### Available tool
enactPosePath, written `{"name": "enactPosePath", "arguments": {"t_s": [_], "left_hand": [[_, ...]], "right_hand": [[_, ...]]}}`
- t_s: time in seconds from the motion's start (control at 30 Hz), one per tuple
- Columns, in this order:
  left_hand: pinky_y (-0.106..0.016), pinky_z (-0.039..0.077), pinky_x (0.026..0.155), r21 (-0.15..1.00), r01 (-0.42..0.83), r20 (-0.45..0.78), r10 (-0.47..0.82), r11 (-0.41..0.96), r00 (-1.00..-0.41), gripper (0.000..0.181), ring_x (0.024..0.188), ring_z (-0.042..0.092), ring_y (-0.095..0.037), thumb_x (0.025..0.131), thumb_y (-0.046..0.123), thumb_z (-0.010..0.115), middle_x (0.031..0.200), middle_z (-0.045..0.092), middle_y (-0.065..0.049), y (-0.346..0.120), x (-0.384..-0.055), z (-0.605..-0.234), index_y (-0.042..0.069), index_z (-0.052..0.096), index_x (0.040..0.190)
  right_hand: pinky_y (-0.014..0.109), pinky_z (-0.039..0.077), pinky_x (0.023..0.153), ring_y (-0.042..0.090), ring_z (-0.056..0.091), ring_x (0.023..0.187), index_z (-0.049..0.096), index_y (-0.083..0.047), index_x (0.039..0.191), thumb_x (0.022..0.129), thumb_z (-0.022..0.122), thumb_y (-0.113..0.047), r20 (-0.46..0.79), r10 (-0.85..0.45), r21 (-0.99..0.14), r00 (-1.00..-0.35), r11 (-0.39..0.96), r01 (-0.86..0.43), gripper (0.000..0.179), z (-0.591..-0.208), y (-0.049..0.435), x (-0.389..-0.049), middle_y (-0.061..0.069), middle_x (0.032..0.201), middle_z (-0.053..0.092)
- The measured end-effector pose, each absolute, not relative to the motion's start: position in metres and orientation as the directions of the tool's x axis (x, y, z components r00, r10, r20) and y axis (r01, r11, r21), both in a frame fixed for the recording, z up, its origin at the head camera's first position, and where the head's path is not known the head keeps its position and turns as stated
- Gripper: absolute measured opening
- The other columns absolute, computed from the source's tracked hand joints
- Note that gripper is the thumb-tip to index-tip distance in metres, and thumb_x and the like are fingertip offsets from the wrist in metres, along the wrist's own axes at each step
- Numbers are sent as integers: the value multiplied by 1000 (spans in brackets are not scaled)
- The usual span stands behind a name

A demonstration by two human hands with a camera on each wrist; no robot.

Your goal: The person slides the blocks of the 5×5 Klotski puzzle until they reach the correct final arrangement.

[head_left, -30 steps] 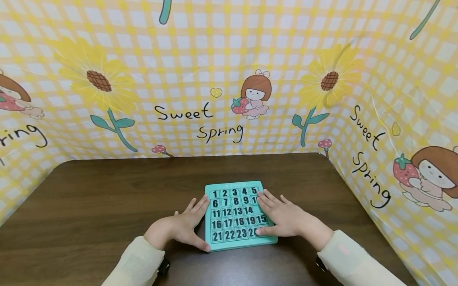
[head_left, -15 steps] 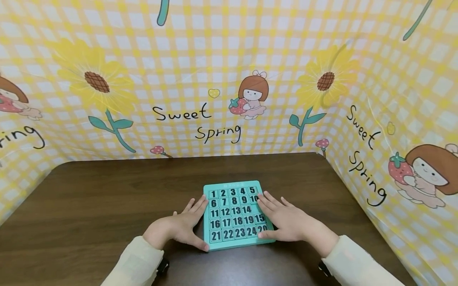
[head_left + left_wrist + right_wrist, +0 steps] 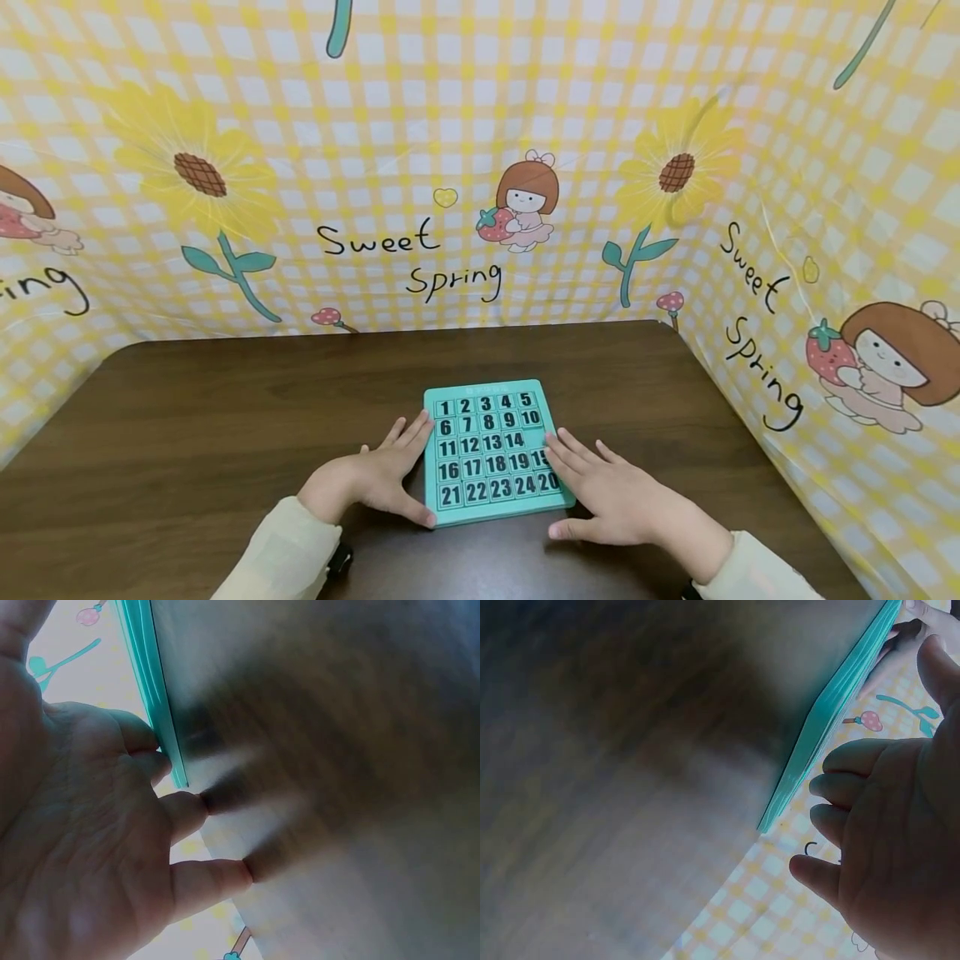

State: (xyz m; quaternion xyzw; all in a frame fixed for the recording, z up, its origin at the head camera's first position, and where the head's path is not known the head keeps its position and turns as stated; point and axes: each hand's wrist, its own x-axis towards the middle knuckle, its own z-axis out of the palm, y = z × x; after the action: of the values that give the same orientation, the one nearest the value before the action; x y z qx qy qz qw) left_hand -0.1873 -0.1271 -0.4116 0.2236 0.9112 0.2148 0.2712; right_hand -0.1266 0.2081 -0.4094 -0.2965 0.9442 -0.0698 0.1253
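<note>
A teal number sliding puzzle lies flat on the dark wooden table, its black numbers facing up. Right of tile 14 is a bare slot, with 10 above it and 15 below. My left hand rests along the puzzle's left edge, fingers straight, thumb at the near left corner. On the other side my right hand is spread, fingertips overlapping the right edge by tile 15 and thumb off the near right corner. The puzzle's stacked teal side shows beyond the fingers in the right wrist view.
The brown table spreads around the puzzle. A yellow checked cloth with printed flowers and "Sweet Spring" lettering stands behind the table and along its sides.
My right hand has slid off the puzzle's face, right and toward me, uncovering tiles 10 and 20. The left hand has stayed at the left edge. The view has shifted slightly.
</note>
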Motion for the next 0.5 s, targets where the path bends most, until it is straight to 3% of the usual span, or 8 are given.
{"name": "enactPosePath", "arguments": {"t_s": [0.5], "left_hand": [[-82, 6, 106, 505, 289, -406, 519, 814, -752, 131, 155, -8, -38, 70, 54, 85, 169, -10, -4, -126, -188, -411, 12, 1, 161]], "right_hand": [[64, 22, 117, 28, 10, 156, 25, -7, 158, 91, 48, -71, -218, -566, -210, -795, 823, -528, 95, -411, 204, -133, 7, 168, 15]]}}
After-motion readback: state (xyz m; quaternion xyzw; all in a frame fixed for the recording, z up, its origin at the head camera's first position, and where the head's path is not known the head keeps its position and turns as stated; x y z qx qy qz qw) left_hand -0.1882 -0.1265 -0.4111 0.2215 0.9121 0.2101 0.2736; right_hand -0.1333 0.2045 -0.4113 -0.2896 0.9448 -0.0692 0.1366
